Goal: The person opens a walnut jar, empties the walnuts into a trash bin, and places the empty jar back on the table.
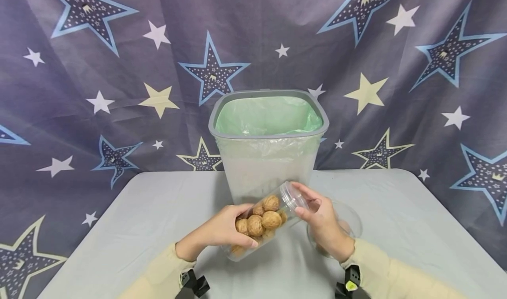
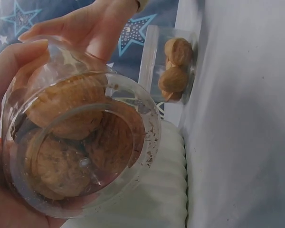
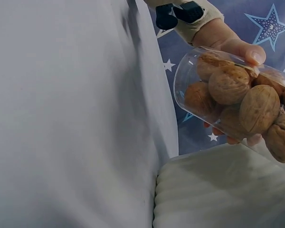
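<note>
My left hand grips a clear plastic jar round its body, thumb along the near side. The jar is tilted, its ringed top end up to the right, and several walnuts fill much of it. At that top end my right hand holds the rim between thumb and fingers. In the left wrist view the jar's round base faces the camera, with walnuts against it. Through the wall in the right wrist view, walnuts lie bunched together.
A white bin with a grey rim and green liner stands right behind the jar. Partly hidden behind my right hand is a second clear container, holding walnuts. The pale table meets a star-patterned curtain.
</note>
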`<state>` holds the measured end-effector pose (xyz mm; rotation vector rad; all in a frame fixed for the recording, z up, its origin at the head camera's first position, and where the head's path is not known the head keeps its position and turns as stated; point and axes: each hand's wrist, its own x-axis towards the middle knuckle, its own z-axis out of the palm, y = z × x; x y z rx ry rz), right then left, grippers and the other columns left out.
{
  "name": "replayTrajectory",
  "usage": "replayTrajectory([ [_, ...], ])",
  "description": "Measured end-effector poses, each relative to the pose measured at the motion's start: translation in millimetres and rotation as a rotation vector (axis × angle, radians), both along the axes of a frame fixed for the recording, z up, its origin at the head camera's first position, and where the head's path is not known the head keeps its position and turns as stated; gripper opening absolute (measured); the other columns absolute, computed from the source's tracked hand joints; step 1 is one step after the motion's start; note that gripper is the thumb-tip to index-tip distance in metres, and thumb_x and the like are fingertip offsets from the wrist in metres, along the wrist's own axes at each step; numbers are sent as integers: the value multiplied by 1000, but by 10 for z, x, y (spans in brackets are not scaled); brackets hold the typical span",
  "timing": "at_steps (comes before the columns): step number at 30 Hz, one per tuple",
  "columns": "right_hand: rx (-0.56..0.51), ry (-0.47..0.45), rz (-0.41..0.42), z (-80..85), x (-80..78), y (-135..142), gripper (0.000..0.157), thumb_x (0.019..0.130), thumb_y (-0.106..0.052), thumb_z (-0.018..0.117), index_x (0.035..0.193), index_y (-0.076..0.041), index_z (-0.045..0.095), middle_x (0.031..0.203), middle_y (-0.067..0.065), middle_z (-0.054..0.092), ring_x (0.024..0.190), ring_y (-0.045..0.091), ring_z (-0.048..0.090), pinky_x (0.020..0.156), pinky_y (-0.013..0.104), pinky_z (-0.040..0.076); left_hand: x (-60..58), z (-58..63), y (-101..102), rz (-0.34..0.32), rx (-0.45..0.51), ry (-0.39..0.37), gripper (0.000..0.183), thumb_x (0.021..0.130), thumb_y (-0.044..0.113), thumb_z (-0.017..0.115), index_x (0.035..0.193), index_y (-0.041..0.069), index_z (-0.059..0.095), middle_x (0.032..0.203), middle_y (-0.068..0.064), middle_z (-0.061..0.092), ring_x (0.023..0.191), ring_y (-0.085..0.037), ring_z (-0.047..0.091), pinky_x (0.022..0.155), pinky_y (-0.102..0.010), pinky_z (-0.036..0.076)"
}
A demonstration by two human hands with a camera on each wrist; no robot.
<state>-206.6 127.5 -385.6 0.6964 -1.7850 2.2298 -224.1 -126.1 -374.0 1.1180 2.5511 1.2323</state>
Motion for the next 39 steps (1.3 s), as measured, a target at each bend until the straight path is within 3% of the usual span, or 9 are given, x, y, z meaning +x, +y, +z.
replayTrajectory([
  [18,-65,25,7,-33,-27,-20,63,74,-12,66,126,18,46,115,2,66,98,14,61,82,23,51,-16,20,7,-12,-5,-41,48,62,30,83,105,21,63,84,11,63,76,-6,59,70,-25,51],
  [29,-107,63,29,-63,-49,-6,51,74,-15,70,121,0,58,115,3,66,97,13,61,82,21,50,-21,19,22,-27,1,-28,48,62,31,83,104,22,62,83,11,63,75,-6,58,69,-25,51],
  [36,-104,58,46,-95,-46,6,59,75,-18,72,124,10,52,115,4,66,100,15,62,84,23,51,-24,23,26,-29,-18,-26,46,62,32,83,101,22,62,80,11,61,73,-5,57,68,-24,51],
  [39,-111,58,54,-108,-47,12,59,76,-20,73,125,7,53,115,5,66,101,15,62,85,23,51,-22,26,29,-32,-20,-31,46,62,32,83,102,22,62,81,11,62,73,-5,57,68,-24,51],
])
